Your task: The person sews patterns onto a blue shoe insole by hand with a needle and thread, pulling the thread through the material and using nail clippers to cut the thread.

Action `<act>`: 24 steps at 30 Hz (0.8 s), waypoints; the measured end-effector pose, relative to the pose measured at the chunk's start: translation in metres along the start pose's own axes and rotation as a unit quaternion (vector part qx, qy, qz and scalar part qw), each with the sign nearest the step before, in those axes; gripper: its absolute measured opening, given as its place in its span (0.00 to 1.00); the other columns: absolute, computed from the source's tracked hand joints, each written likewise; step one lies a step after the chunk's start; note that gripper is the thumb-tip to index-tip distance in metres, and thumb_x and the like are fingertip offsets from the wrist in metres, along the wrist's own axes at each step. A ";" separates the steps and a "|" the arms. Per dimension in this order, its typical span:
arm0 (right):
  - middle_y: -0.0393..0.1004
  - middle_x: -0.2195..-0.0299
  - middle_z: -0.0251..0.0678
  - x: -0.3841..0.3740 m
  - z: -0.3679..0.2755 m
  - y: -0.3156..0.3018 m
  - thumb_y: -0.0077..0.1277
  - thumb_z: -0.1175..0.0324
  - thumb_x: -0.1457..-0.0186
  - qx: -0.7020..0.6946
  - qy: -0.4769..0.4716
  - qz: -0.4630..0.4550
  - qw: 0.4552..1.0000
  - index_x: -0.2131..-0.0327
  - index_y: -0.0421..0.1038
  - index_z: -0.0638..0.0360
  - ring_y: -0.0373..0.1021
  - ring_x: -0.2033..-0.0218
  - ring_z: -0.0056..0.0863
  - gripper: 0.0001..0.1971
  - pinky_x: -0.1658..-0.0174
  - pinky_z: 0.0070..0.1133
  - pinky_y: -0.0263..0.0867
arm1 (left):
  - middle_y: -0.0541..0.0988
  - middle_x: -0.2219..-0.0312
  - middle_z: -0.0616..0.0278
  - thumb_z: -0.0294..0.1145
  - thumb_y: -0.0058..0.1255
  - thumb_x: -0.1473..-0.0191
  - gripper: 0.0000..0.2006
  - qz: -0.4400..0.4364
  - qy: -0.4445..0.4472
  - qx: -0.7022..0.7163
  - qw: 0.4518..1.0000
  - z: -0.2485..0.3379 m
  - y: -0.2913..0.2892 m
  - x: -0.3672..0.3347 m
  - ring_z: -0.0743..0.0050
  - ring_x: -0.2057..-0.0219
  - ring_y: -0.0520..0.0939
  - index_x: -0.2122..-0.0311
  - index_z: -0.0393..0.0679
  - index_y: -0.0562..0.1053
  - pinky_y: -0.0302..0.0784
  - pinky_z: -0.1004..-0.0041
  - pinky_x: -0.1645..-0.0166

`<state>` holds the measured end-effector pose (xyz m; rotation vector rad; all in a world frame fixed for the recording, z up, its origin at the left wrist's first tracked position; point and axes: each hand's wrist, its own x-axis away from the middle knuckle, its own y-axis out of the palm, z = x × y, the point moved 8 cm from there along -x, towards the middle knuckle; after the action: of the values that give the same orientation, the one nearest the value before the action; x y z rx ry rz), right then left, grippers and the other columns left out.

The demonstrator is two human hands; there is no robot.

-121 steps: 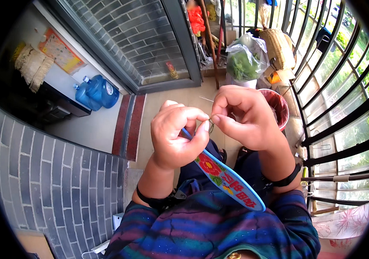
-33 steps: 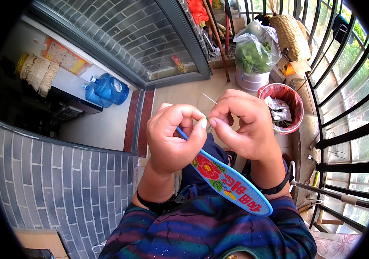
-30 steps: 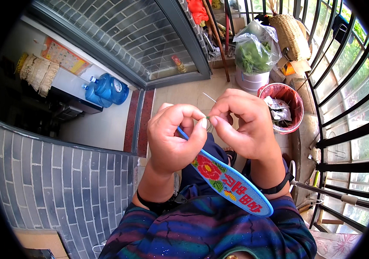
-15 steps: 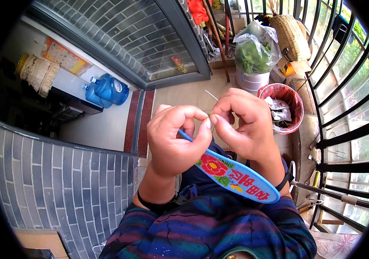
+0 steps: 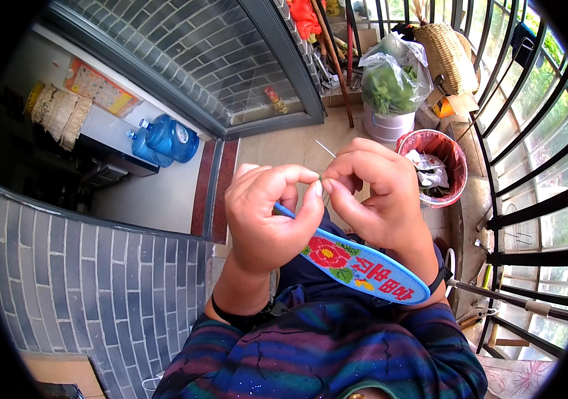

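My left hand (image 5: 267,209) is closed, thumb and forefinger pinched together, with an embroidered insole (image 5: 357,269) held in its curled fingers. The insole is long and blue-edged, stitched with a red flower, green leaves and red lettering; it slants down to the right below my hands, and my left hand hides part of it. My right hand (image 5: 374,189) is closed in a pinch too, its fingertips meeting those of the left. A tiny bit of green, perhaps thread, shows between them. From my right fingers a thin, pale needle-like rod (image 5: 325,148) sticks out.
Beyond my right hand stand a red-lined bin (image 5: 453,156) with waste and a white bucket (image 5: 390,126) under a clear bag of greens (image 5: 390,86). A woven basket (image 5: 445,58) leans behind. Black railings (image 5: 530,206) run along the right. Blue water bottles (image 5: 172,137) stand past the doorway.
Both hands stay pinched together and have shifted only slightly. The insole has tilted a little, so its stitched face shows somewhat differently.
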<state>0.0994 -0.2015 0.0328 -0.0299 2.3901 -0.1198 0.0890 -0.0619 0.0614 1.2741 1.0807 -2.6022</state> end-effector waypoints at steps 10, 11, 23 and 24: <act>0.67 0.79 0.36 0.001 -0.007 0.002 0.55 0.79 0.60 0.061 -0.038 0.019 0.997 0.76 0.70 0.62 0.68 0.80 0.32 0.05 0.77 0.24 0.64 | 0.65 0.91 0.74 0.21 0.60 0.63 0.08 0.003 0.028 -0.033 0.999 0.005 0.000 -0.002 0.76 0.88 0.67 0.76 0.47 0.74 0.59 0.73 0.74; 0.67 0.79 0.36 0.001 -0.007 0.001 0.55 0.79 0.60 0.053 -0.032 0.020 0.998 0.76 0.70 0.62 0.68 0.80 0.31 0.05 0.78 0.23 0.64 | 0.65 0.91 0.73 0.21 0.60 0.63 0.08 0.004 0.020 -0.025 0.999 0.004 0.001 -0.001 0.76 0.88 0.67 0.76 0.47 0.74 0.59 0.73 0.74; 0.69 0.79 0.35 0.001 -0.004 -0.001 0.55 0.79 0.58 0.039 -0.008 0.029 0.999 0.75 0.71 0.62 0.68 0.81 0.26 0.04 0.78 0.20 0.63 | 0.64 0.91 0.74 0.21 0.60 0.63 0.09 0.009 -0.016 0.002 1.000 0.000 0.000 0.001 0.78 0.87 0.66 0.74 0.46 0.76 0.59 0.74 0.74; 0.69 0.79 0.35 0.001 -0.005 0.000 0.55 0.79 0.58 0.042 -0.012 0.029 0.999 0.75 0.71 0.62 0.68 0.81 0.27 0.04 0.78 0.21 0.63 | 0.64 0.91 0.74 0.21 0.60 0.63 0.09 0.012 -0.015 0.001 1.000 0.000 0.000 0.001 0.78 0.87 0.66 0.74 0.46 0.76 0.59 0.74 0.74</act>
<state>0.0950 -0.2011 0.0356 0.0765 2.3571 -0.1923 0.0881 -0.0614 0.0611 1.2350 1.0524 -2.5977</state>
